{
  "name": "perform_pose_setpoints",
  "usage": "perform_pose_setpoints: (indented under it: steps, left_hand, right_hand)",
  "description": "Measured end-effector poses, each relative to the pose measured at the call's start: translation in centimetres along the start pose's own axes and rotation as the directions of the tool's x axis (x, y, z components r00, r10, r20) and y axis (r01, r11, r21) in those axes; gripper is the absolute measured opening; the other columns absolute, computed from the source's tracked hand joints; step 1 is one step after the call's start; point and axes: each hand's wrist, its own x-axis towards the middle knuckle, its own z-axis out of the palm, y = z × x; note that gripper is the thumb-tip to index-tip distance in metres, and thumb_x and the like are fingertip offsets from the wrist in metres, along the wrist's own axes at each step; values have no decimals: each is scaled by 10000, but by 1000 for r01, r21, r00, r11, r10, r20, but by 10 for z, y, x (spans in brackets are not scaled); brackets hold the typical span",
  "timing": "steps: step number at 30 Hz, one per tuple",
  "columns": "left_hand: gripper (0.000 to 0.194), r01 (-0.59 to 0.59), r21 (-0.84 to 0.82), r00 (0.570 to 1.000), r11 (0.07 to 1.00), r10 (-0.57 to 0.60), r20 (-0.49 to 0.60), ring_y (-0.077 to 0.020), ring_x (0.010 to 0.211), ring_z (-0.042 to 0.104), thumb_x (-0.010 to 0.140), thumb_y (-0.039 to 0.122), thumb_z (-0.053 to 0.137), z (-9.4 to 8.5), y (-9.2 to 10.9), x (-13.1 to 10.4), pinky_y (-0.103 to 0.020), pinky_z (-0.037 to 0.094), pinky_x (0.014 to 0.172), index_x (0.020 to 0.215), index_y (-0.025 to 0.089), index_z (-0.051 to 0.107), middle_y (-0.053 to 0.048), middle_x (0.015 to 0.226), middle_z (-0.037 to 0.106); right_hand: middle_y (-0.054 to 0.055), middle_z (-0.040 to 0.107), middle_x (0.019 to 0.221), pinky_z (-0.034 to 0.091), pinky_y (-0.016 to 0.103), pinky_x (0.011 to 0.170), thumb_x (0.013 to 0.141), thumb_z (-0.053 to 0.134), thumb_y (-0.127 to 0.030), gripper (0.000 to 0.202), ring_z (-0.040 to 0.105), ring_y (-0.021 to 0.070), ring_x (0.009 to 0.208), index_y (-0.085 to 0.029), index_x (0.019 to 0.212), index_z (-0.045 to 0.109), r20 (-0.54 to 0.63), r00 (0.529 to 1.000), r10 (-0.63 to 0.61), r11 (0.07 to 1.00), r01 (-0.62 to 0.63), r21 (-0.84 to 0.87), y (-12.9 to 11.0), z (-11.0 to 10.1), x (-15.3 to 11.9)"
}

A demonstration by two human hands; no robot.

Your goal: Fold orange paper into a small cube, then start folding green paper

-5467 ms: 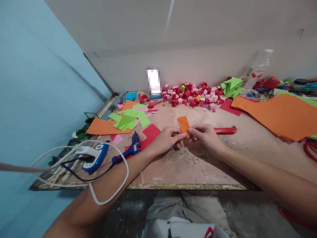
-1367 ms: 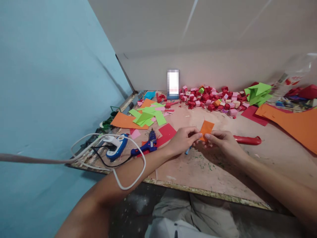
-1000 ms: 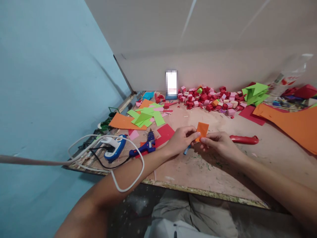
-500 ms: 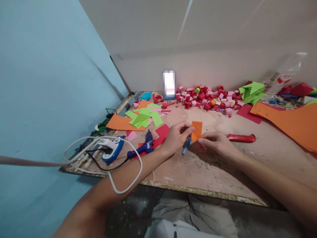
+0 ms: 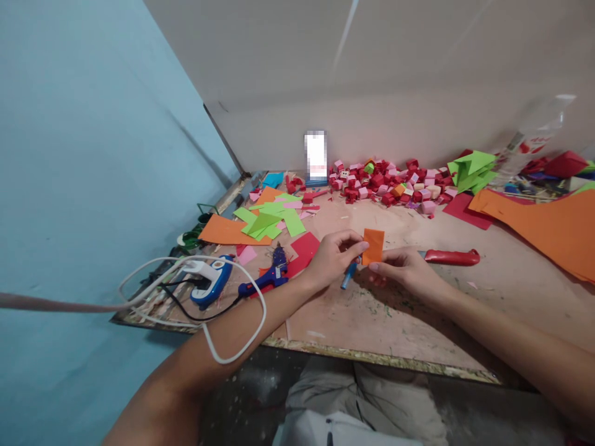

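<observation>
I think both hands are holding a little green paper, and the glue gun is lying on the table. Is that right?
Not quite: in the head view, both hands hold a little orange paper. The glue gun is lying on the table.

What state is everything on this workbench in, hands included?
Left hand: pinching orange paper
Right hand: fingers at the paper's lower edge
Orange paper: held up off the bench
Glue gun: lying down; heat, cannot tell
Power block: white plug inserted
Phone: upright, screen lit
Red-handled tool: lying flat, partly hidden
Green paper stack: folded
</observation>
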Motion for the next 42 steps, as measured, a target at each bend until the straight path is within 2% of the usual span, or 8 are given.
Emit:
perform_pose_setpoints:
  steps: [7, 12, 15, 23, 28, 38, 40, 42]
  left_hand:
    - [361, 32, -33, 998, 999, -30, 57, -122, 660, 599, 872, 493, 817, 2, -2, 0, -246, 467, 634, 850, 153, 699, -4, 740, 647]
    - [360, 73, -30, 993, 997, -70, 90, -118, 668, 596, 870, 486, 819, 1, -5, 0, -244, 460, 638, 845, 145, 705, -9, 765, 659]
    - [374, 67, -2, 994, 998, -66, 85, -121, 652, 593, 881, 501, 807, 0, -7, 1, -244, 450, 630, 832, 147, 693, -4, 721, 648]
    - [413, 81, -17, 990, 997, -79, 117, -127, 662, 599, 909, 543, 772, 1, -4, -1, -254, 466, 655, 824, 146, 696, -20, 731, 664]
    - [438, 45, 30, 996, 999, -47, 72, -124, 644, 577, 921, 565, 751, 0, 1, -2, -259, 459, 648, 782, 154, 688, -8, 705, 640]
    - [407, 31, 24, 998, 999, -33, 60, -125, 640, 593, 950, 547, 721, -2, 0, -1, -253, 465, 636, 820, 164, 673, -12, 737, 661]
    - [374, 17, 49, 998, 999, -20, 65, -130, 670, 605, 953, 518, 722, -2, 0, -2, -254, 472, 654, 827, 167, 687, -19, 768, 675]
    - [352, -4, 94, 998, 996, -2, 65, -137, 700, 610, 967, 492, 708, -2, 1, -3, -258, 474, 678, 824, 170, 707, -24, 785, 682]
  right_hand:
    - [99, 772, 765, 504, 324, 642, 832, 838, -662, 523, 659, 186, 645, -140, 849, 810, -8, 1000, 10, 1000, -10, -1, 8, 0, 2]
    - [52, 696, 656, 397, 290, 540, 828, 821, -688, 546, 571, 152, 556, -143, 841, 791, -26, 1000, 7, 999, -9, -52, 3, 1, 0]
    - [44, 693, 669, 427, 295, 576, 816, 844, -658, 526, 583, 154, 581, -139, 890, 813, -37, 999, 2, 1000, -2, 0, 1, 2, 1]
    - [67, 706, 670, 371, 286, 542, 833, 828, -651, 510, 568, 150, 571, -151, 749, 772, -81, 996, 35, 999, -34, 14, 3, 0, 2]
    - [38, 676, 668, 437, 301, 602, 835, 832, -626, 470, 580, 159, 607, -169, 746, 769, -108, 993, -39, 998, 44, 44, -5, 1, 0]
    - [48, 683, 683, 495, 335, 657, 917, 762, -569, 430, 607, 191, 638, -198, 700, 743, -132, 988, -80, 997, 79, -18, -6, 0, 0]
    - [54, 718, 739, 512, 345, 671, 942, 737, -537, 375, 637, 207, 672, -204, 772, 767, -177, 977, -115, 991, 102, -84, -5, 0, 0]
    - [81, 792, 918, 545, 361, 739, 945, 743, -469, 271, 702, 242, 804, -207, 949, 811, -245, 954, -174, 977, 135, -166, -3, 1, 0]
